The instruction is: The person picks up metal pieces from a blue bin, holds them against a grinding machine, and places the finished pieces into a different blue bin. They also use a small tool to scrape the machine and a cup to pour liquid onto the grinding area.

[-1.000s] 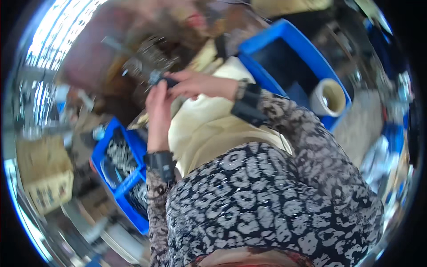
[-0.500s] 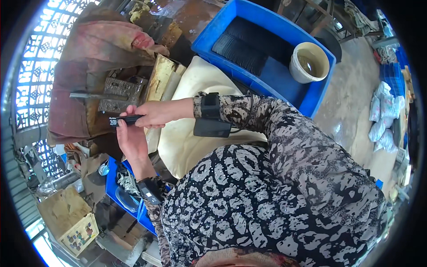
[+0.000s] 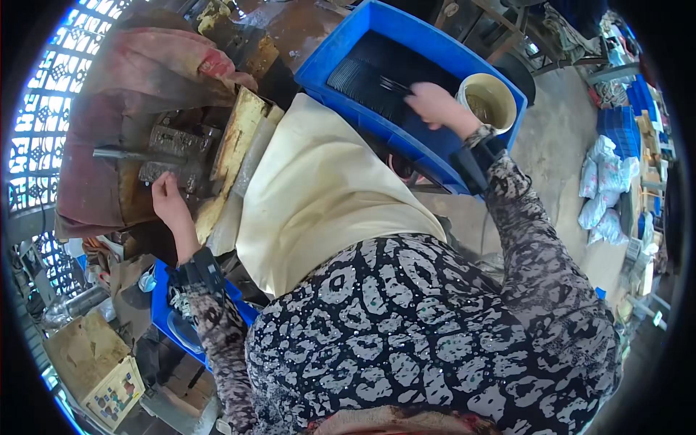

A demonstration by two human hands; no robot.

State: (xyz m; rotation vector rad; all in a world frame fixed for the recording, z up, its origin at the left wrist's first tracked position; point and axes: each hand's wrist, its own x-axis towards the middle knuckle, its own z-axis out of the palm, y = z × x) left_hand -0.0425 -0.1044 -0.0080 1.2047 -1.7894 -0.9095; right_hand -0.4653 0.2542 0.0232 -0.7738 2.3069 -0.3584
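Note:
My right hand (image 3: 437, 107) is over the large blue tub (image 3: 428, 156), somewhat smeared by motion. Its fingers are closed on a few thin dark pieces with pale tips (image 3: 394, 85), whose exact kind I cannot make out. Beneath them in the tub lies a long row of thin black pieces (image 3: 355, 87), packed side by side. At the left, my left hand (image 3: 172, 206) has its fingers drawn together beside a wet-looking metal block (image 3: 170, 172). Whatever those fingertips may hold is too small to see. A metal rod (image 3: 130, 154) crosses just above that hand.
A cream bucket (image 3: 489, 101) stands in the tub's right end. Pale cloth (image 3: 312, 196) covers my lap. Wooden boards (image 3: 235, 148) and a stained red cloth (image 3: 94, 145) flank the metal block. A smaller blue crate (image 3: 163, 312) sits below my left forearm.
My hands have parted. The right one has swung right and away to the blue tub with the dark pieces; the left one has moved slightly left and up to the metal block.

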